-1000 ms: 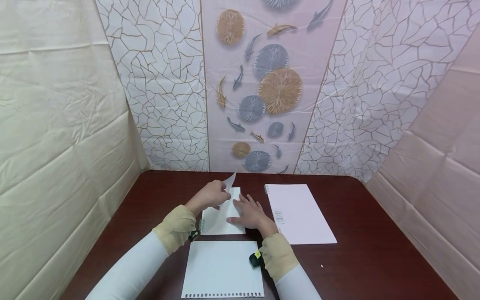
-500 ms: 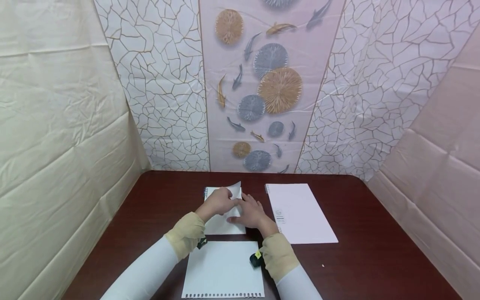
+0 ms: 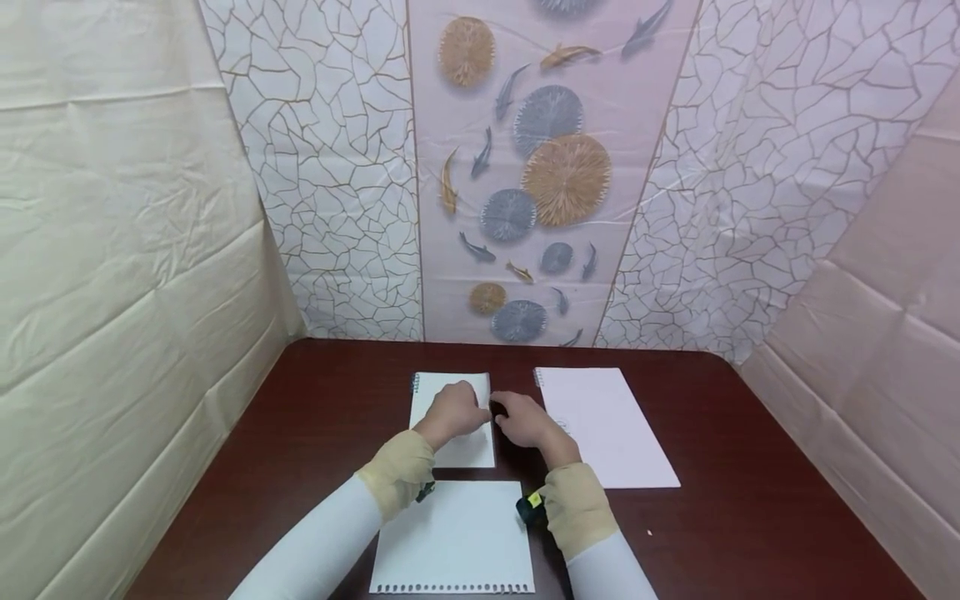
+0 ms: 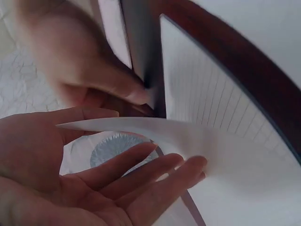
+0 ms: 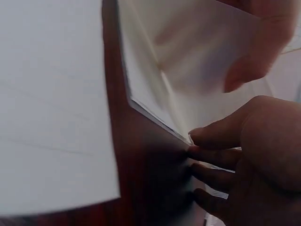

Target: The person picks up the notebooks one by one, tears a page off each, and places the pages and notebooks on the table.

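The spiral notebook (image 3: 472,457) lies on the table (image 3: 735,450) in front of me, and my left hand (image 3: 453,410) has its raised sheet (image 4: 197,136) loosely between thumb and nearly straight fingers. My right hand (image 3: 525,421) pinches the notebook's right edge, thumb against fingertips. I judge this paper light and limp: it already bows in my grasp, and a hard tug could crease or tear it. The free edge, away from the coil, seems the best place to take hold, with soft pads rather than nails. The dark, smooth tabletop may let the notebook slide. Nearer me lies white paper (image 3: 453,533) with punched holes; to my right, a larger pad (image 3: 611,429). Patterned cloth (image 3: 337,125) hangs behind.
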Demonstrator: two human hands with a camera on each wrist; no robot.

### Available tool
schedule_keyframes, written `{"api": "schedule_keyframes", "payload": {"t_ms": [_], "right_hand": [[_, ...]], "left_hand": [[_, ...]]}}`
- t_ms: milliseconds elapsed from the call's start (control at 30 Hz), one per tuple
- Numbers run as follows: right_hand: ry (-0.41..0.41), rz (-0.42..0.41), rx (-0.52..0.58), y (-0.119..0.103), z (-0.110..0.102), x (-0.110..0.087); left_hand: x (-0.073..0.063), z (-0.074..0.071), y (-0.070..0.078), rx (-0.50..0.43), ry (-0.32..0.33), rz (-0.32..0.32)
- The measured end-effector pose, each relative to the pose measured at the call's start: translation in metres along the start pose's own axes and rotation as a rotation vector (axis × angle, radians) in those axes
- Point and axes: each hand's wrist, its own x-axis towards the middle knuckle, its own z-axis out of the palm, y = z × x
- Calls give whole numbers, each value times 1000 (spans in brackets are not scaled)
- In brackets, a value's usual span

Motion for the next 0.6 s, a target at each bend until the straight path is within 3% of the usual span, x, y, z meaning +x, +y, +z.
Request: {"api": "schedule_keyframes", "payload": {"t_ms": [200,400,600], "right_hand": [[39,29,2,-3,-15,-6],[133,34,-45,-7,-27,-9],[204,33,-82,-17,-38,-14]], "left_hand": [[-9,18,12,172,40,71],[-10,34,20,333,43,108],[-15,32,21,466,36,155]]}}
